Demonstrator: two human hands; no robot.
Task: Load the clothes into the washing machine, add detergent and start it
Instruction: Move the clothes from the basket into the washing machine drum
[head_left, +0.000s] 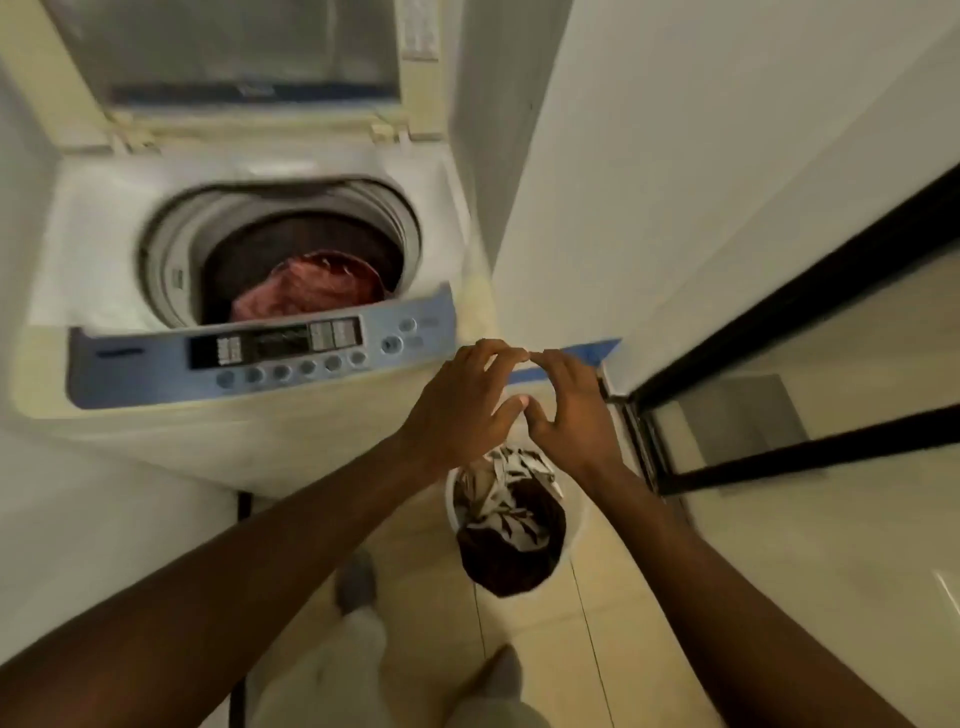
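The view is smeared by motion, so you cannot read the lettering on the control panel (260, 358), and its display and round buttons are only blurs. The raised lid (234, 52) is cut off by the top edge. Your hands hide the far rim of the basket (451, 501), and dark cloth drapes over its near rim.

The one washing machine (156, 431) stands at the left, its round drum (171, 249) opening straight up and the lid tipped back behind it. The panel's long axis runs across the near edge, rising a little toward the right. One reddish garment (311, 291) lies bunched in the drum, against its near side.

The one white basket sits on the tiled floor (426, 597) just right of the machine's front corner, directly below your hands. It holds at least two fabrics (511, 530), one dark brown and one patterned black and white.

Your left hand (462, 410) and right hand (571, 415) hover together above the basket. The fingers (498, 358) are spread and gently curved, the tips of the two hands meeting, and neither hand has hold of anything.
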